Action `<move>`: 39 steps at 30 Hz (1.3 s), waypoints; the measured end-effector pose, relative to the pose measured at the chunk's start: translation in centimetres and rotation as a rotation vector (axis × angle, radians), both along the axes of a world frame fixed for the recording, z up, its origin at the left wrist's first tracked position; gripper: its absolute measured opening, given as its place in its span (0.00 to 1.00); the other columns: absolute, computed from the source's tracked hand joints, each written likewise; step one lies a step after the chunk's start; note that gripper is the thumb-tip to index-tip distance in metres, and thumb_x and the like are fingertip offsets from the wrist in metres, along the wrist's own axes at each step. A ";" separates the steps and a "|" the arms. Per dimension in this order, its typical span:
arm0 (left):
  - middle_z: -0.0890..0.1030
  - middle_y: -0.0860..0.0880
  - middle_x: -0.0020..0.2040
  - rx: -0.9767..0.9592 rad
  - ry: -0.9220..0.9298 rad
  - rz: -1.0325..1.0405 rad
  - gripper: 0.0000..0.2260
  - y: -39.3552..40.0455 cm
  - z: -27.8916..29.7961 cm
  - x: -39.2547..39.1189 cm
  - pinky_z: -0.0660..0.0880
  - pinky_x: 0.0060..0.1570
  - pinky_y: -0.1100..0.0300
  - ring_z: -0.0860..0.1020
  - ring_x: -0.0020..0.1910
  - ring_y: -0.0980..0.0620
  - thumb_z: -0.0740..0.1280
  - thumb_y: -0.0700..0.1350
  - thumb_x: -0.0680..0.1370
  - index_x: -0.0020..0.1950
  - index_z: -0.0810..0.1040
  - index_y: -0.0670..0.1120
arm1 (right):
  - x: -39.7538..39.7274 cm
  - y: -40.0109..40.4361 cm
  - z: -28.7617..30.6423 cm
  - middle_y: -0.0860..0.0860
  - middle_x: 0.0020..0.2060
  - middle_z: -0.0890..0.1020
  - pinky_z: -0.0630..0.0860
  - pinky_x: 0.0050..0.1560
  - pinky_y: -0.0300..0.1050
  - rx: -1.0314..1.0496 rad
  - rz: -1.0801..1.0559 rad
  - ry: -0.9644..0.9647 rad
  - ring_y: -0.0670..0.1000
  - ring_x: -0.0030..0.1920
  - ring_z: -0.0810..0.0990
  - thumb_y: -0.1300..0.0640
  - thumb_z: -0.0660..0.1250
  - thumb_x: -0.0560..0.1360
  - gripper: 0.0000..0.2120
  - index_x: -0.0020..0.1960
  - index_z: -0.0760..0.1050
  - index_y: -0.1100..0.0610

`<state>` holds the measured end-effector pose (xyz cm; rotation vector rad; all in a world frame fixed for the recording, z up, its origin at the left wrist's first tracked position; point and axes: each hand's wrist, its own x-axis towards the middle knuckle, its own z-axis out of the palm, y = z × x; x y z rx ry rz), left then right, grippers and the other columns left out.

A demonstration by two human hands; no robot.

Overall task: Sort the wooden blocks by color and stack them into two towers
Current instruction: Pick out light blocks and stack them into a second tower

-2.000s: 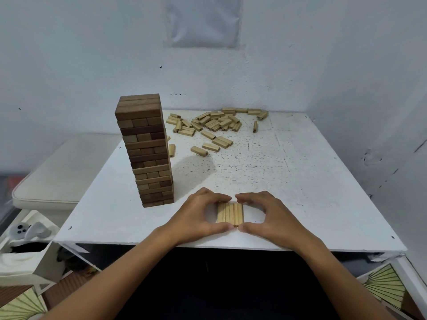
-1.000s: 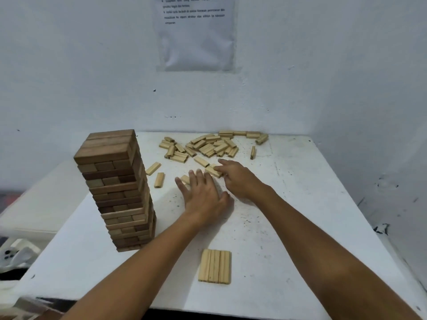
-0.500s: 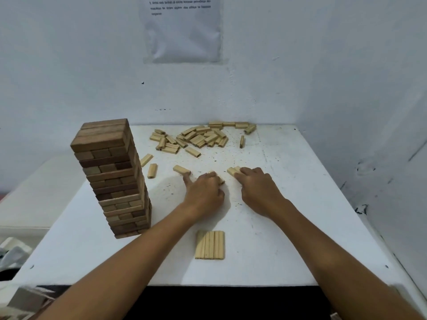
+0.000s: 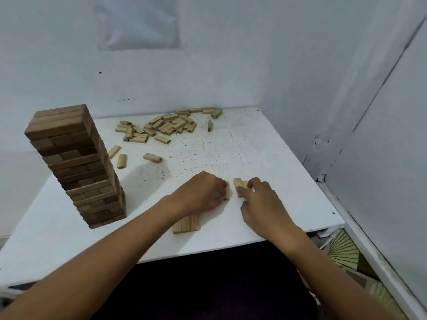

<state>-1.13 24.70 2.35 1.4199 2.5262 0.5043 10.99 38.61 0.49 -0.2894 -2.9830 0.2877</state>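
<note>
**Both hands on pale blocks, mid-table**

Nearest, at 6 o'clock by the table [image 4: 288, 218] front edge: flat row of pale blocks [image 4: 186, 224] lying side by side, long sides touching, partly under the L wrist.

Just beyond, approx table centre: left hand [image 4: 203, 195] knuckles up, fingers curled round a pale block [image 4: 227, 194] – only its end shows past the fingertips. Right hand [image 4: 260, 199] just beside, at 3 o'clock of the L; thumb & forefinger pinching a pair of pale blocks [image 4: 239, 184], other fingers bent. The two hands' blocks are near, not touching.

At 9 o'clock: dark tower [image 4: 76, 165], many layers of brown blocks, upright, slightly uneven.

Past the tower, approx 11 o'clock: three loose pale blocks [image 4: 152, 157] lying apart.

Farthest, 12 o'clock by the wall [image 4: 254, 54]: scattered pile of pale blocks [image 4: 166, 127], w/ a few strays along the back edge.
</note>
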 end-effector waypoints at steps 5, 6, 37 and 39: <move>0.85 0.51 0.49 0.062 -0.018 -0.105 0.06 0.5 -0.2 1.5 0.76 0.54 0.52 0.81 0.49 0.52 0.70 0.40 0.73 0.47 0.85 0.46 | 2.3 -0.2 0.4 0.53 0.60 0.70 0.67 0.59 0.48 -0.046 -0.029 -0.017 0.56 0.60 0.69 0.55 0.59 0.77 0.19 0.67 0.72 0.51; 0.85 0.52 0.49 0.064 -0.025 -0.108 0.06 0.6 -0.3 1.5 0.76 0.53 0.53 0.81 0.49 0.53 0.71 0.41 0.72 0.47 0.85 0.48 | 2.5 0.0 0.4 0.52 0.60 0.70 0.65 0.60 0.48 -0.087 -0.033 -0.016 0.55 0.61 0.69 0.54 0.61 0.76 0.20 0.67 0.72 0.50; 0.77 0.57 0.56 0.238 -0.105 -0.033 0.38 1.3 -1.4 1.7 0.70 0.51 0.61 0.73 0.55 0.56 0.79 0.58 0.65 0.71 0.68 0.54 | 2.6 4.4 0.0 0.38 0.57 0.76 0.67 0.55 0.31 -0.656 -0.028 0.092 0.42 0.58 0.73 0.58 0.74 0.72 0.29 0.70 0.70 0.46; 0.75 0.55 0.54 0.247 -0.092 0.041 0.42 1.5 -1.1 2.4 0.69 0.47 0.62 0.73 0.50 0.56 0.77 0.63 0.63 0.72 0.65 0.54 | 2.2 4.8 -0.1 0.44 0.57 0.80 0.67 0.48 0.27 -0.660 -0.067 0.126 0.42 0.55 0.76 0.61 0.72 0.73 0.26 0.69 0.71 0.48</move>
